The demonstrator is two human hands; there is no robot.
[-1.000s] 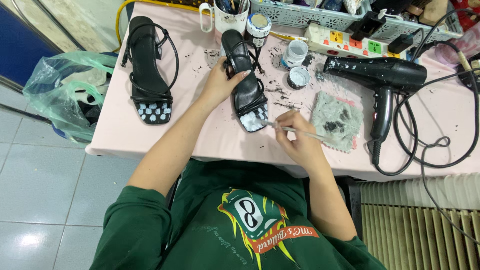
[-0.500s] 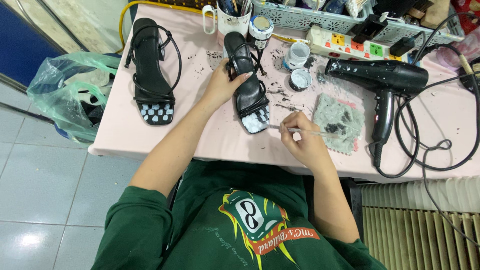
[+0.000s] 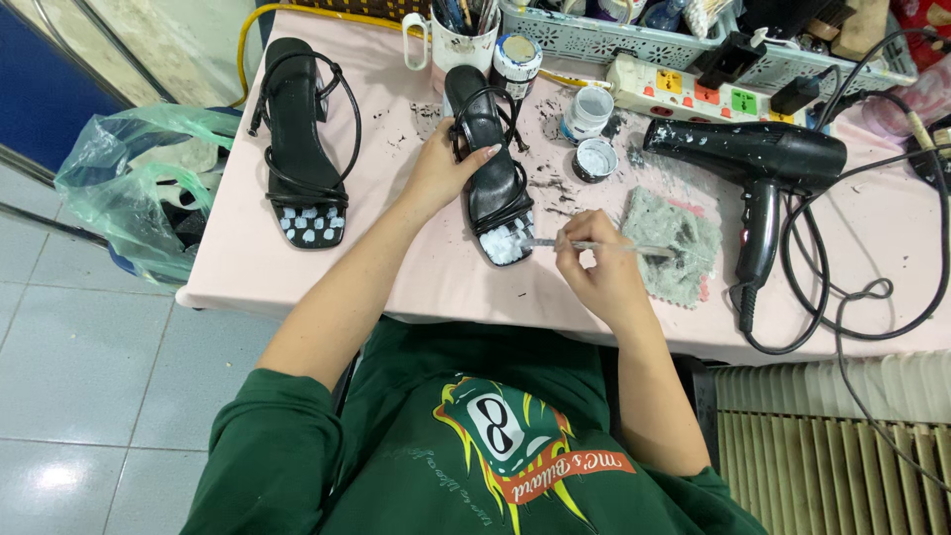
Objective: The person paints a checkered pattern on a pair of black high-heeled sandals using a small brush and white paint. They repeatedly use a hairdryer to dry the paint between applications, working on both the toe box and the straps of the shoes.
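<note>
My left hand (image 3: pixel 446 170) grips the side of a black strappy sandal (image 3: pixel 487 159) lying on the pink table (image 3: pixel 396 267). White paint patches cover its toe area (image 3: pixel 507 246). My right hand (image 3: pixel 594 269) holds a thin paintbrush (image 3: pixel 604 248), its tip touching the sandal's toe. A second black strappy sandal (image 3: pixel 302 139) with white checker squares on its toe lies apart to the left.
An open paint jar (image 3: pixel 591 111) and its lid (image 3: pixel 595 159) sit beyond the sandal, beside a stained grey rag (image 3: pixel 669 243). A black hair dryer (image 3: pixel 753 163) with looping cord lies right. A mug of brushes (image 3: pixel 461 35), power strip (image 3: pixel 693 89), basket and green plastic bag (image 3: pixel 129 188) surround.
The brush tip has shifted slightly along the sandal's toe; my left hand keeps its hold on the sandal. The view has moved a little.
</note>
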